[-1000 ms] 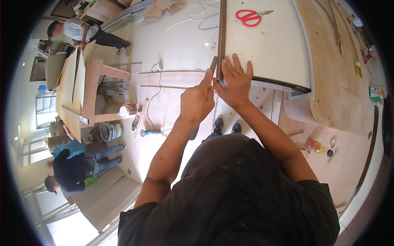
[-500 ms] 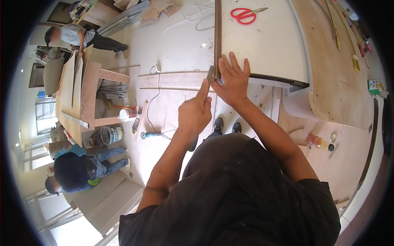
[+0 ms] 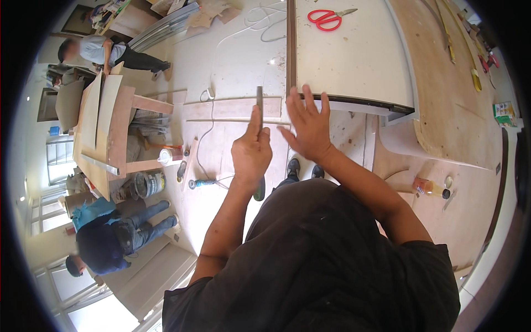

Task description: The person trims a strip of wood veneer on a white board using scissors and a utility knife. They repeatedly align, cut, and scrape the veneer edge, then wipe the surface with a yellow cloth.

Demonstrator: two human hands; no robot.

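Observation:
My left hand (image 3: 250,149) grips a long flat metal tool (image 3: 259,97), like a file, with a green handle showing below the hand; its blade points up, left of a white panel (image 3: 354,61). My right hand (image 3: 307,126) has its fingers spread and holds nothing. Its fingertips are at the near end of a brown strip (image 3: 291,50) along the panel's left edge; contact is hard to tell. Red-handled scissors (image 3: 326,19) lie on the panel, whose near edge has a dark trim.
A curved plywood piece (image 3: 442,127) is at right. A wooden bench with boards (image 3: 97,155) stands left, near a bucket (image 3: 149,182). A corded tool (image 3: 203,182) and a bottle (image 3: 428,188) lie below. Two people (image 3: 108,52) (image 3: 110,238) are at left.
My left hand and the tool have moved leftward, away from the brown strip. My right hand has slid down toward me, its thumb now spread out. The two people have shifted slightly.

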